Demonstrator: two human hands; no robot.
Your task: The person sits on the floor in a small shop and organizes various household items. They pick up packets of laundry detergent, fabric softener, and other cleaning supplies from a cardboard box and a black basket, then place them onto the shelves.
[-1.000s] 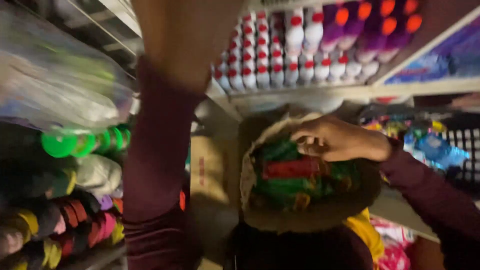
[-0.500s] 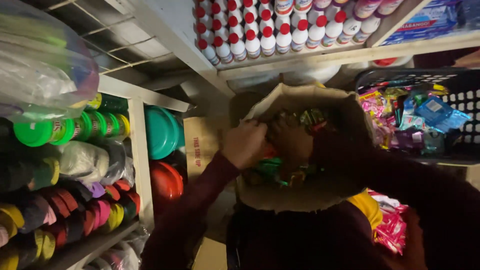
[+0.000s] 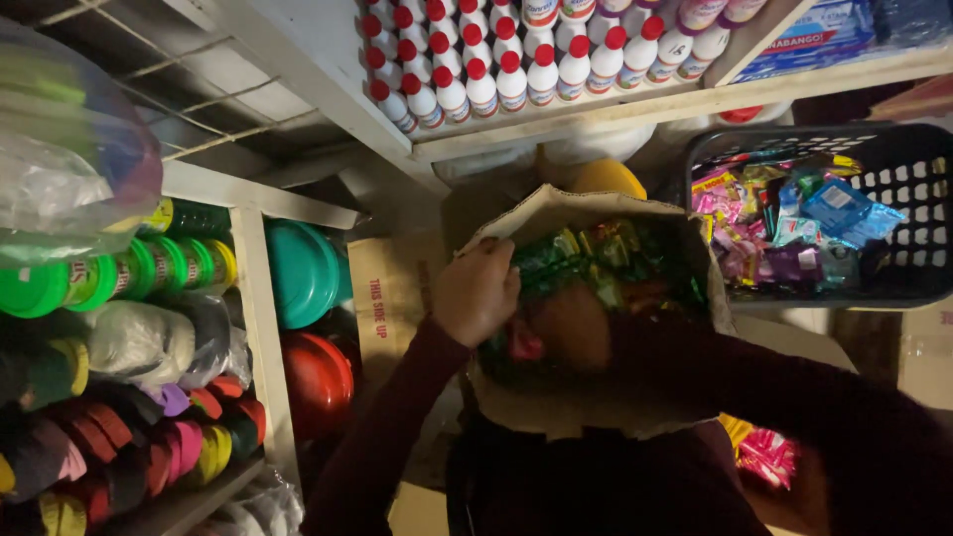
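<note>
The left hand (image 3: 476,293) has its grip clamped on the rim of a brown paper bag (image 3: 586,402). The right hand (image 3: 574,328) is sunk inside among green and red packets (image 3: 586,258) — its grip hidden, cannot tell. Right of it — a dark basket (image 3: 918,159) of sachets.

The left hand (image 3: 475,295) has dropped from overhead to the brown paper bag (image 3: 596,402) rim at 9 o'clock; the right hand (image 3: 573,328) has sunk deeper among the packets (image 3: 596,256).
</note>
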